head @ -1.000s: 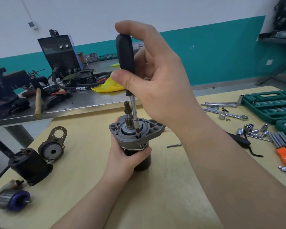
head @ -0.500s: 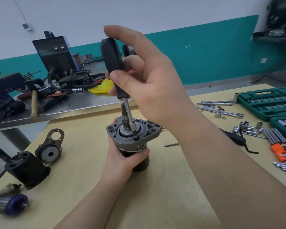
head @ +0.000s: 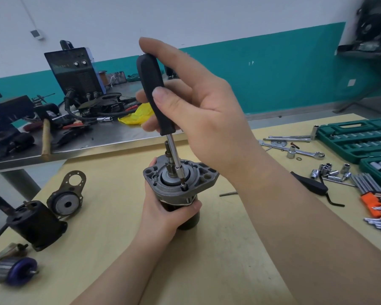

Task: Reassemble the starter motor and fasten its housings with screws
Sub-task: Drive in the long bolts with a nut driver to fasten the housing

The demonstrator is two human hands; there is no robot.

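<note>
At the far left edge of the yellow desk (head: 110, 249), a blue-ended armature (head: 14, 271) is lying on its side, and just behind it a black motor casing (head: 34, 225) is sitting tilted, with a round end plate (head: 67, 200) leaning beside it. Behind these, a grey metal bench (head: 79, 142) is carrying a dark welding machine (head: 76, 72), cables, a hammer (head: 46, 137) and a yellow rag (head: 134, 116).

In the middle of the desk, the starter motor (head: 178, 190) is standing upright with its shaft pointing up. The left hand (head: 165, 213) is wrapping its fingers and thumb around the dark body just under the grey aluminium housing (head: 198, 177), so that grip is closed firmly on the motor. Above it, the right hand (head: 198, 113) is holding the black handle of a screwdriver (head: 154, 95), thumb across the front and index finger arching over the top; this grip is closed round the handle. The driver is tilting slightly, its bit sitting in a screw hole on the near rim of the housing.

To the right, a loose long screw (head: 228, 194) is lying near the right forearm. Further right, a black-handled tool (head: 310, 183), loose sockets (head: 330, 171), a ratchet spanner (head: 304, 153), an orange hex key set (head: 377, 201) and a green socket case (head: 356, 139) are resting on the desk.
</note>
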